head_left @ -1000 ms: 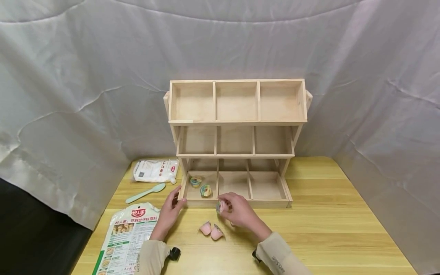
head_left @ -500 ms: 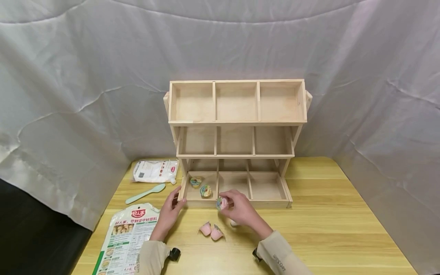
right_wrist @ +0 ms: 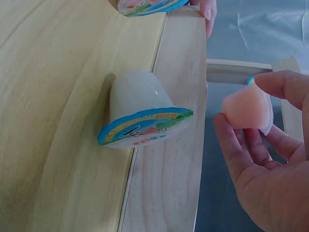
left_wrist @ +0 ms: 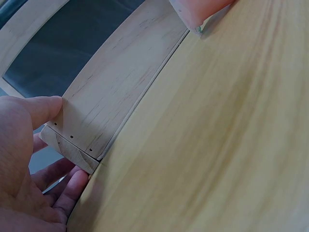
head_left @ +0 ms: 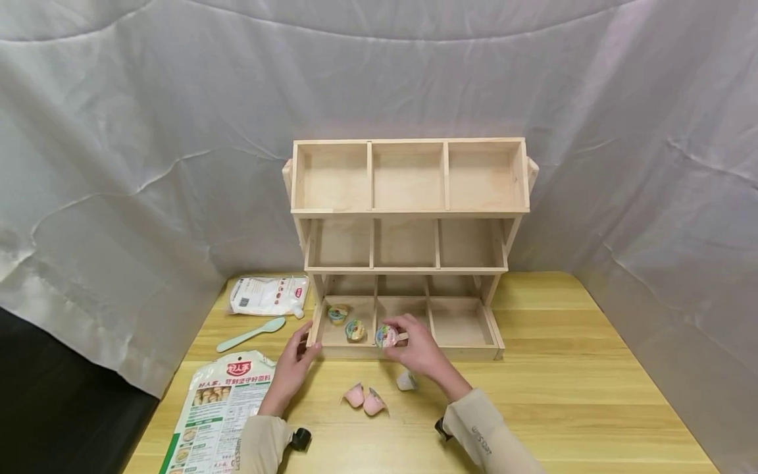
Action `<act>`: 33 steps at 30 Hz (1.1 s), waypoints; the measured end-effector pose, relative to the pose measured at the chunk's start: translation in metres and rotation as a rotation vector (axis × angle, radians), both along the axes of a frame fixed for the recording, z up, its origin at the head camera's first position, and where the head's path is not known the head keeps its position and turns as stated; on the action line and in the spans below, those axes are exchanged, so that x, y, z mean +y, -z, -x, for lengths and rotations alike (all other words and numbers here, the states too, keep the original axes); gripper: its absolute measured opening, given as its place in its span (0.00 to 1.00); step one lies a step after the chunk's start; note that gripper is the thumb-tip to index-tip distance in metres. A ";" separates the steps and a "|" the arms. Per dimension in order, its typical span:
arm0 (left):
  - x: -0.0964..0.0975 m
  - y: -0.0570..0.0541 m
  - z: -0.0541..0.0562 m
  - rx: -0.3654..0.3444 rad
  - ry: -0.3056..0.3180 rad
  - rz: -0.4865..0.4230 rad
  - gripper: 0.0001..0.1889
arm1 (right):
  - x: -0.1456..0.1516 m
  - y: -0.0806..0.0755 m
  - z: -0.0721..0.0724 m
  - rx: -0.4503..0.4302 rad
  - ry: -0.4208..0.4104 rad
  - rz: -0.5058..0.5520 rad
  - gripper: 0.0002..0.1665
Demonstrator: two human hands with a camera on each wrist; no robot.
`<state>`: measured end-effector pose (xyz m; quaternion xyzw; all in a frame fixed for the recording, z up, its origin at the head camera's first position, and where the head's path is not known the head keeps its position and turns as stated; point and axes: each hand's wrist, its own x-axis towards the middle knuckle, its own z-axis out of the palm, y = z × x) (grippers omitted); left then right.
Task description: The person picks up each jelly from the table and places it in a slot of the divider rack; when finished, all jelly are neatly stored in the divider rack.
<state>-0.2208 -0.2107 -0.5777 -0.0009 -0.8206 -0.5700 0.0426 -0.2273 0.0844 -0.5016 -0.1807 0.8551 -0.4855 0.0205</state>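
Note:
My right hand [head_left: 417,350] pinches a pink jelly cup [head_left: 387,336] between thumb and fingers, its printed lid facing up. It is over the front wall of the rack's bottom tier, at the middle compartment. With thumb and fingers around it, my left hand [head_left: 291,365] holds the front left corner of the wooden rack [left_wrist: 120,72]. Two jelly cups with blue-yellow lids [head_left: 355,330] sit in the bottom left compartment. On the table before the rack lie two pink jelly cups [head_left: 374,401] and, under my right wrist, a white jelly cup [right_wrist: 137,99] on its side.
The rack's upper two tiers [head_left: 408,175] each have three compartments and rise behind the bottom one. Left of it lie a white pouch [head_left: 269,294], a pale green spoon [head_left: 251,334] and a large printed bag [head_left: 227,401]. Grey cloth [head_left: 408,72] surrounds the wooden table [head_left: 568,395].
My right hand has lifted the pink jelly cup slightly toward the middle compartment, turning its lid up. The white cup on the table has come into view. My left hand stays put.

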 end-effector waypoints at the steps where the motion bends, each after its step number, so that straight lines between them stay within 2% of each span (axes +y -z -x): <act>1: 0.000 0.000 0.000 0.001 0.000 0.000 0.31 | 0.000 0.000 0.001 -0.003 0.001 0.004 0.34; 5: 0.000 0.001 0.000 0.010 -0.003 -0.003 0.31 | 0.001 0.000 0.003 0.015 0.004 0.007 0.33; 10: 0.000 0.001 -0.001 0.036 0.000 0.005 0.32 | 0.002 -0.001 0.011 0.032 0.058 0.038 0.30; 13: 0.003 -0.008 -0.004 0.023 0.006 -0.004 0.32 | 0.002 -0.002 0.018 0.032 0.101 0.072 0.30; 15: 0.003 -0.008 -0.004 0.013 0.003 -0.009 0.31 | 0.003 -0.002 0.022 0.028 0.118 0.086 0.29; 18: 0.002 -0.007 -0.002 0.003 0.002 -0.009 0.31 | 0.003 -0.003 0.027 0.029 0.137 0.085 0.29; 20: -0.001 0.002 0.001 0.015 0.000 -0.006 0.31 | 0.003 -0.003 0.029 0.032 0.144 0.080 0.30; 23: -0.001 0.004 0.002 0.015 0.005 -0.013 0.32 | 0.003 -0.003 0.031 0.021 0.160 0.076 0.31; 33: -0.001 0.002 0.001 -0.001 0.003 -0.014 0.32 | 0.004 0.010 0.044 0.000 0.165 0.106 0.32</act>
